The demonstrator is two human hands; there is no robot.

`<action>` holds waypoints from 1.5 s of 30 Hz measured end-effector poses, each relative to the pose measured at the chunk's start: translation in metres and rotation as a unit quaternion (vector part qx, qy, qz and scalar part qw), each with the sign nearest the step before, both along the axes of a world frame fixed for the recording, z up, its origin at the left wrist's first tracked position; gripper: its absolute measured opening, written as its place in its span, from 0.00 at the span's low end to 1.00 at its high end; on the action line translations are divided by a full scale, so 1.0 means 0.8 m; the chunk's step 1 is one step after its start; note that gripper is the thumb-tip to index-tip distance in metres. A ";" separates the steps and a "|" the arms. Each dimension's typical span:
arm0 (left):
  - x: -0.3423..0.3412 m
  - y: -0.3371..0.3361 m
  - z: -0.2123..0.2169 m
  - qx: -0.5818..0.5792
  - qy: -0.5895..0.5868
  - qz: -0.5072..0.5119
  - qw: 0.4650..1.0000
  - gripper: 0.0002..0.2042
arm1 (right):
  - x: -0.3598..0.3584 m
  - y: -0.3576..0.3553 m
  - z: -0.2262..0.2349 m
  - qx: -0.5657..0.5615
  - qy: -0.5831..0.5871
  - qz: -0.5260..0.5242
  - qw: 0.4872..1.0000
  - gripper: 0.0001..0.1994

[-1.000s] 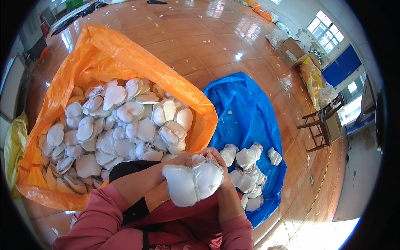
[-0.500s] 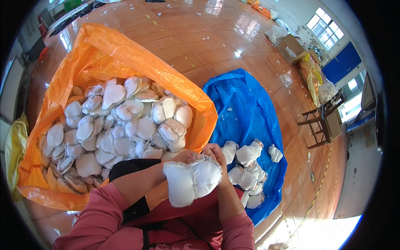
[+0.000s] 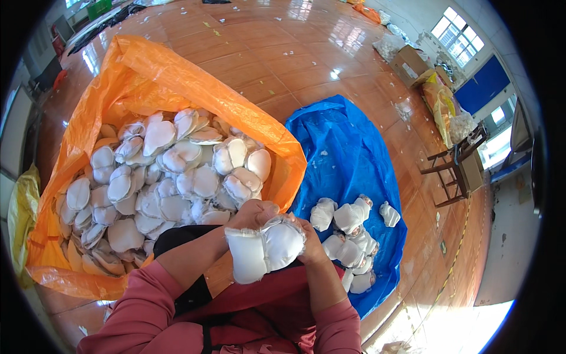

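Note:
Both my hands hold one white padded foam cup piece (image 3: pixel 262 248) in front of my lap. My left hand (image 3: pixel 252 213) grips its upper left edge, and my right hand (image 3: pixel 308 241) grips its right side. To my left, a big orange plastic bag (image 3: pixel 141 65) lies open and is heaped with several white foam cups (image 3: pixel 171 171). At my right, a blue plastic bag (image 3: pixel 342 147) is spread on the floor with a smaller heap of folded white cups (image 3: pixel 349 227) on it.
The floor is glossy brown wood (image 3: pixel 265 35). A wooden stool (image 3: pixel 454 174), a cardboard box (image 3: pixel 410 62) and a yellow sack (image 3: pixel 442 103) stand at the far right near the windows. A yellow bag (image 3: pixel 20 212) lies at the left edge.
My hands have squeezed the white cup piece tighter and shifted it slightly; the two heaps have not changed.

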State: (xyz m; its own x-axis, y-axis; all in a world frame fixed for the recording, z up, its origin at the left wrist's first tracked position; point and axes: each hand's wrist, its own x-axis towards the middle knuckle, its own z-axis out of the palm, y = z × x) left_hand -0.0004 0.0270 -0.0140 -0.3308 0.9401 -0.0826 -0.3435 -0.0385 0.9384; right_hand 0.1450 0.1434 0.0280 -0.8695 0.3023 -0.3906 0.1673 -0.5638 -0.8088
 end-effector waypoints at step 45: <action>0.001 -0.023 0.052 -0.011 -0.339 -0.038 0.940 0.23 | 0.023 0.020 0.014 0.032 0.140 0.046 0.989 0.44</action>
State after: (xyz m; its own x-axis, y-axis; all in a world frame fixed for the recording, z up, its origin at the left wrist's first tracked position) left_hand 0.0007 0.0083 0.0279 -0.1264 0.9548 -0.2689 -0.8640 0.0272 0.5028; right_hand 0.1632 0.1591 0.0391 -0.9659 0.2327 -0.1133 -0.0198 -0.5029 -0.8641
